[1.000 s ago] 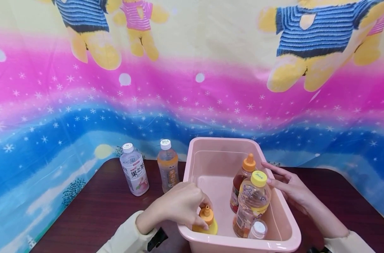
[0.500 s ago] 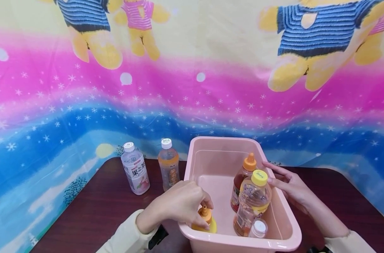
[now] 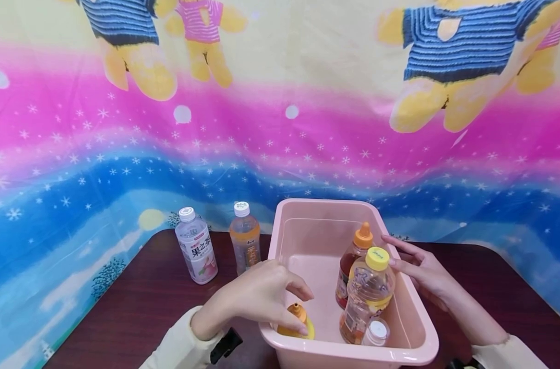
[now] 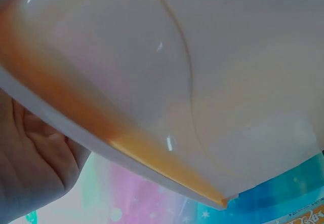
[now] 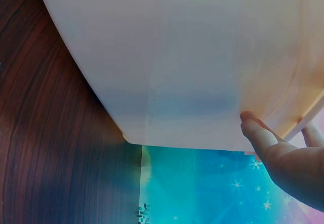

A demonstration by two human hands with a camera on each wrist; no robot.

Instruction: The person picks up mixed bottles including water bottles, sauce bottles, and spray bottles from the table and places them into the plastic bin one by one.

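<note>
My left hand [image 3: 261, 292] reaches over the near-left rim of a pink plastic tub [image 3: 354, 352]. Its thumb overlaps the orange nozzle cap of a yellow squeeze bottle [image 3: 309, 330] in the near-left corner, and its index finger is spread away from the cap. In the left wrist view, part of this hand [image 4: 38, 158] shows beyond the tub's rim. My right hand [image 3: 425, 271] rests on the tub's right rim with straight fingers. In the right wrist view, one fingertip [image 5: 248, 117] touches the tub's outer wall. The squeeze bottle's lower part is mostly hidden.
Along the tub's right side stand an orange-capped bottle with red contents [image 3: 346, 266], a clear yellow-capped bottle [image 3: 372, 287] and a small white-capped bottle [image 3: 377, 333]. Left of the tub, a fruit-tea bottle [image 3: 198, 251] and an orange-labelled drink bottle [image 3: 245, 241] stand on the dark wooden table [image 3: 137, 312].
My left hand's fingers have spread, the index finger lifting away from the squeeze bottle's cap, which they held before. The right hand keeps its place on the rim.
</note>
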